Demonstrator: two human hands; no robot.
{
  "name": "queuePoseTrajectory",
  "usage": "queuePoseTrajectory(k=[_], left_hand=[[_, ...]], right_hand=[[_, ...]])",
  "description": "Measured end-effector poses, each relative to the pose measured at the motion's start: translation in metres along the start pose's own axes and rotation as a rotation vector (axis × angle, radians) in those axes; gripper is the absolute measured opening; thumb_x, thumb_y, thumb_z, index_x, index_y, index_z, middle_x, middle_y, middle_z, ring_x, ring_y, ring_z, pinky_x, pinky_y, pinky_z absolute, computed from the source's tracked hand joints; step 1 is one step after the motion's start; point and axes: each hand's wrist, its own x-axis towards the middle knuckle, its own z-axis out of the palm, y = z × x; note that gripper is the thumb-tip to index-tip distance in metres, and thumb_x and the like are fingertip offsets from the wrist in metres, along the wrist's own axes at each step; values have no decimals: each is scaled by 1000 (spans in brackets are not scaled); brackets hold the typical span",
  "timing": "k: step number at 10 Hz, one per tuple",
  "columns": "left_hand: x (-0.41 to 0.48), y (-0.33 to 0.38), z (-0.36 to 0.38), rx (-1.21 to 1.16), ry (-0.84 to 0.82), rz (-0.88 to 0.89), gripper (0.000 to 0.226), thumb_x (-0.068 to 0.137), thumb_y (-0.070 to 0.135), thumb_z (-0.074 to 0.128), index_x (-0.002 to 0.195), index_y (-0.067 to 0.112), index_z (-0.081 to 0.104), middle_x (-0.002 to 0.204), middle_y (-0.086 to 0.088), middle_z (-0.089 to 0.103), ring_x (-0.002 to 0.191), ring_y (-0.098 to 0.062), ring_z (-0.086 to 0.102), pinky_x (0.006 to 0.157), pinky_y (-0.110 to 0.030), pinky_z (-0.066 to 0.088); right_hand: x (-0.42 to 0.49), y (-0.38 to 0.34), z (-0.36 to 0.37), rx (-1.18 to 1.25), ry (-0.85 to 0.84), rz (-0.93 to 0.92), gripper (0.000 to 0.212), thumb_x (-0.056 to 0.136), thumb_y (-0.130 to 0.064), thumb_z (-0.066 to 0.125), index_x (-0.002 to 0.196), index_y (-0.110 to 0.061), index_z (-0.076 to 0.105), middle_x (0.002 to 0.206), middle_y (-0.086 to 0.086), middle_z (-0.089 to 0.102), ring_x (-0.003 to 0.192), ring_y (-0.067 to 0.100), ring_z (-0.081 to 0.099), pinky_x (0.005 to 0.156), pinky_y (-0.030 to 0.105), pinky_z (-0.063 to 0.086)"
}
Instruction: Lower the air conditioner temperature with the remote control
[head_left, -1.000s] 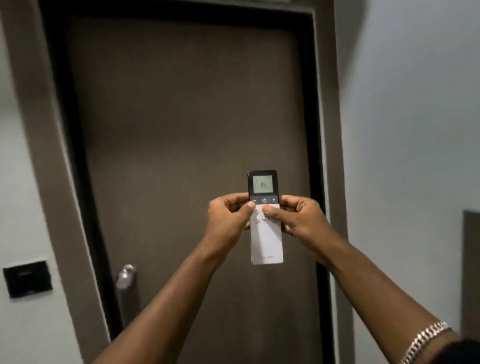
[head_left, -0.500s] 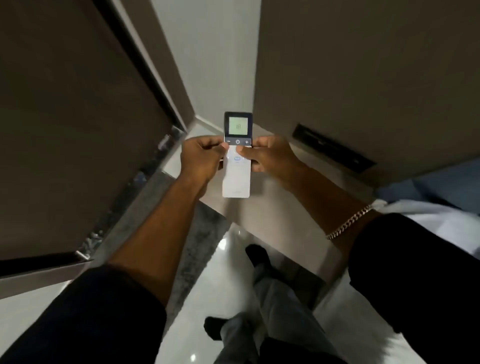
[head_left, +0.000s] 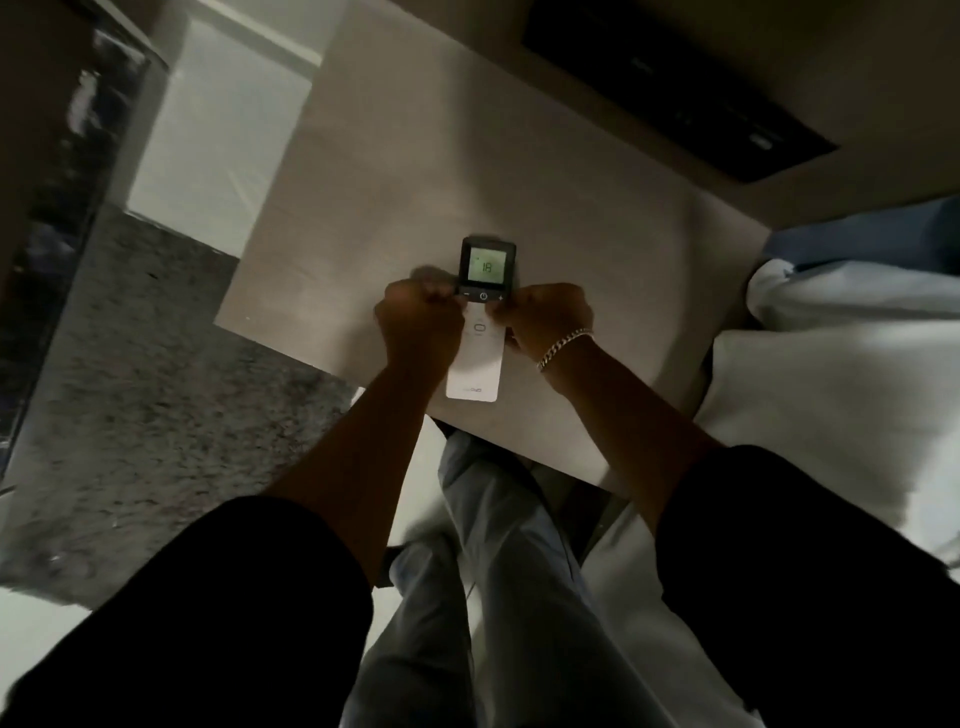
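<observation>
Both hands grasp the remote control (head_left: 480, 322) at its middle, over a pale table (head_left: 467, 156). The left hand (head_left: 418, 325) has its thumb by the minus button, probably to press it; the right hand (head_left: 545, 317) steadies the other edge. The screen (head_left: 486, 267) shows 18.

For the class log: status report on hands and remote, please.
Left hand and right hand both gripping remote. Screen reads 18. Nothing in the way.

A pale counter (head_left: 519, 171) stands between grey speckled carpet (head_left: 156, 374) and white bedding (head_left: 841, 374), a dark slot (head_left: 675, 93) set above it.
</observation>
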Motion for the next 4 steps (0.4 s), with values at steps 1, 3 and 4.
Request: queuePoseTrajectory(k=[1, 3, 4], left_hand=[[5, -5, 11, 127, -12, 139, 13, 83, 7, 63, 87, -1, 72, 93, -18, 75, 80, -23, 70, 58, -2, 39], [7, -4, -7, 40, -192, 95, 21, 90, 11, 55, 99, -3, 69, 100, -18, 73, 88, -29, 70, 68, -16, 54], [-4, 6, -28, -78, -139, 41, 21, 89, 13, 59, 98, -2, 69, 100, -18, 73, 94, -32, 68, 81, -32, 55]], right_hand=[[11, 8, 1, -113, 49, -21, 26, 77, -31, 75, 85, -6, 75, 90, 14, 78, 85, 28, 74, 80, 41, 60], [13, 11, -2, -187, 2, 57, 24, 85, -26, 64, 97, -7, 72, 107, 15, 74, 97, 28, 69, 80, 35, 57], [-6, 0, -5, -258, 59, 1, 15, 84, -20, 62, 85, -8, 72, 101, 15, 76, 83, 24, 66, 58, 24, 50]])
